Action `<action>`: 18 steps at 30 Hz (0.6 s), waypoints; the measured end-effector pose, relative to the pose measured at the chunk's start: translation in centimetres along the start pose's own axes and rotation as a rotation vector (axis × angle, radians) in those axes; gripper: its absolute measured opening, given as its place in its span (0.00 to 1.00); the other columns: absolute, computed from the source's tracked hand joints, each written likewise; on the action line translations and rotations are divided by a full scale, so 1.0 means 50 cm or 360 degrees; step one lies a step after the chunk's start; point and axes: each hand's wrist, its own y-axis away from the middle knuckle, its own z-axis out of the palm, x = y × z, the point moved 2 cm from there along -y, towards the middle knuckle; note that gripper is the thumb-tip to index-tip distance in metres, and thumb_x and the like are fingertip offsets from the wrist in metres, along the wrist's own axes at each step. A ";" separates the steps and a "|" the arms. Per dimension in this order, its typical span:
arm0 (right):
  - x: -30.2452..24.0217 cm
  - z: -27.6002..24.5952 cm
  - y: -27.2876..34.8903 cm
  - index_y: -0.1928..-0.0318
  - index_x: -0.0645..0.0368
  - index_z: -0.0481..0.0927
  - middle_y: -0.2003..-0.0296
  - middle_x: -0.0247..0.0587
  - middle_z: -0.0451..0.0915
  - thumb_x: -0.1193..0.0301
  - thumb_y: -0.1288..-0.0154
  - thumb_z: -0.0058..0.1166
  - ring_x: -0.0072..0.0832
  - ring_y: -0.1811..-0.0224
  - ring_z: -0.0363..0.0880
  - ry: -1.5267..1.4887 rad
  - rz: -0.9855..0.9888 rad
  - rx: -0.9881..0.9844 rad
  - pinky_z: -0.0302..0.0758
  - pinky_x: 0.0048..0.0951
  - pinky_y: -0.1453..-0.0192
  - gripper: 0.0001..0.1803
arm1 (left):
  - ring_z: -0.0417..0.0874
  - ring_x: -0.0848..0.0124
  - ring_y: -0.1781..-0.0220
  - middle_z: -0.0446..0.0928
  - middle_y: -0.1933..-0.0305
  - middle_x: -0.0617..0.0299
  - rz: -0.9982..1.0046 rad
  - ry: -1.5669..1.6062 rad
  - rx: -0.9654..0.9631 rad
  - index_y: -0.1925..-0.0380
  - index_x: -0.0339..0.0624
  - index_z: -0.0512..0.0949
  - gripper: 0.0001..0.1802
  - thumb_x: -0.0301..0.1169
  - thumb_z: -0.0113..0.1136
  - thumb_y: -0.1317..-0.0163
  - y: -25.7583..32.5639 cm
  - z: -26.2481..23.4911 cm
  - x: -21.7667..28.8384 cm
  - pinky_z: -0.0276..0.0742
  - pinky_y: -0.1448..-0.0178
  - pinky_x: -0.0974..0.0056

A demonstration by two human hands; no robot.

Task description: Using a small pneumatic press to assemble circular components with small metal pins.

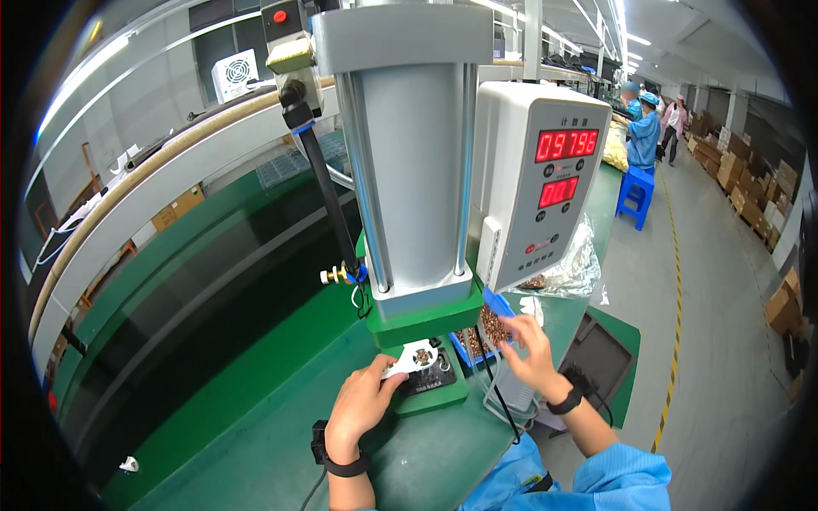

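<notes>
My left hand [365, 399] pinches a white plastic part [415, 358] with a rounded end and holds it under the press head, over the black fixture [429, 377] on the green press base [443, 397]. Small metal pieces show in the part's round opening. My right hand [535, 362] is raised beside a blue bin [465, 353] of small copper-coloured pieces [494, 327]. Its fingers are bent and apart, and I make out nothing between them. Above my left hand stands the press [409, 170], with a grey cylinder and a green lower plate [426, 317].
A white counter box [545, 187] with red digits adjoins the press. Clear plastic bags [573, 264] lie behind the bin. A black cable [496, 383] hangs near my right hand. A grey tray [588, 362] sits at right. Co-workers [643, 132] are farther off.
</notes>
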 end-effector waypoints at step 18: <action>0.032 0.002 0.062 0.55 0.60 0.74 0.60 0.43 0.74 0.75 0.49 0.57 0.40 0.57 0.70 0.0256 -0.0098 0.0279 0.67 0.37 0.53 0.18 | 0.74 0.59 0.80 0.75 0.79 0.50 -0.0106 0.0041 -0.0109 0.59 0.36 0.72 0.13 0.35 0.50 0.35 -0.001 0.015 -0.011 0.67 0.73 0.59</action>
